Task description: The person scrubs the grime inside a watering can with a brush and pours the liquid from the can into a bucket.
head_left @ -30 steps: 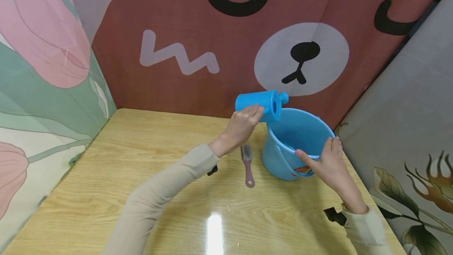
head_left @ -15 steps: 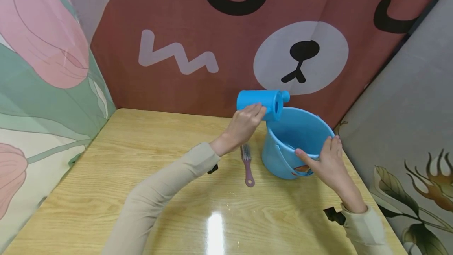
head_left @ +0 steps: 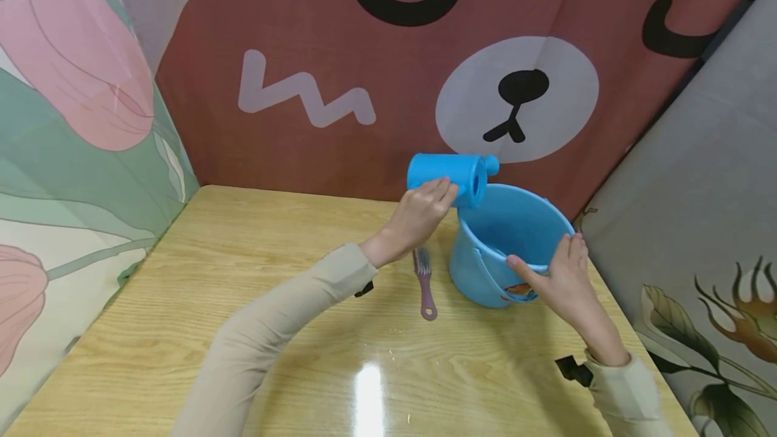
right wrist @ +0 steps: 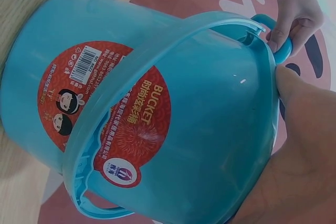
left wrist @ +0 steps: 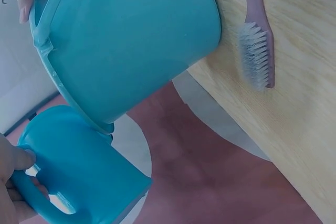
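My left hand (head_left: 415, 218) grips the handle of a small blue watering can (head_left: 446, 167), which is tipped on its side with its open end and knob-like spout toward the bucket. That end overlaps the left rim of a light blue bucket (head_left: 472, 275), upright on the table. In the left wrist view, the can (left wrist: 89, 166) lies close to the bucket's rim. My right hand (head_left: 567, 285) rests on the bucket's near right rim, thumb and fingers spread along it. The bucket's carry handle hangs down in front, across a red label (right wrist: 139, 114). No pouring water shows.
A brush (head_left: 425, 283) with a purple handle and pale bristles lies on the wooden table (head_left: 273, 248), left of the bucket. A brown bear-print curtain (head_left: 291, 160) hangs behind the table, with a grey floral cloth (head_left: 686, 221) along the right side.
The watering can has tipped slightly and shifted a little to the right. My right hand, the bucket and the brush stay in place.
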A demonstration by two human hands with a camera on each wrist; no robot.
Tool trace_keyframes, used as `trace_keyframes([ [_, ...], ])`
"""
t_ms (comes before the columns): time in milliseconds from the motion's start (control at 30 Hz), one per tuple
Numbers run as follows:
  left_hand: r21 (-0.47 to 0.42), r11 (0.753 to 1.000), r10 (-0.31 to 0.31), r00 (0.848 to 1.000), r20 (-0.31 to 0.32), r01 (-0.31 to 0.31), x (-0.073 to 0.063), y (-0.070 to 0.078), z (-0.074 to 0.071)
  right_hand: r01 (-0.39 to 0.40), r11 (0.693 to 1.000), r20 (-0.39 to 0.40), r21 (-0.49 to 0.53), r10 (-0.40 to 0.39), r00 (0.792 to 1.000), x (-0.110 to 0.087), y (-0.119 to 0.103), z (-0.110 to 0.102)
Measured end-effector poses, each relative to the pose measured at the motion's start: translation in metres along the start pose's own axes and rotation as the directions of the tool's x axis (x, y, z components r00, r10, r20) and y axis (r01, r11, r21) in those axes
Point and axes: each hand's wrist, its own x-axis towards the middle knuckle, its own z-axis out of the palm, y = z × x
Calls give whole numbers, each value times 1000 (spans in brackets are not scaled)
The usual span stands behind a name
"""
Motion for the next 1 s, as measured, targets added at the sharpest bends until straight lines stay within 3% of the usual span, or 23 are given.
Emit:
trace_keyframes([
  [367, 74, 994, 82, 997, -14, -81, 5, 0, 0, -10, 1000, -4, 10, 10, 1000, 0, 1, 0],
  [1000, 219, 967, 131, 991, 2, -129, 9, 1, 2, -11, 1000, -17, 21, 11, 1000, -1, 0, 2],
])
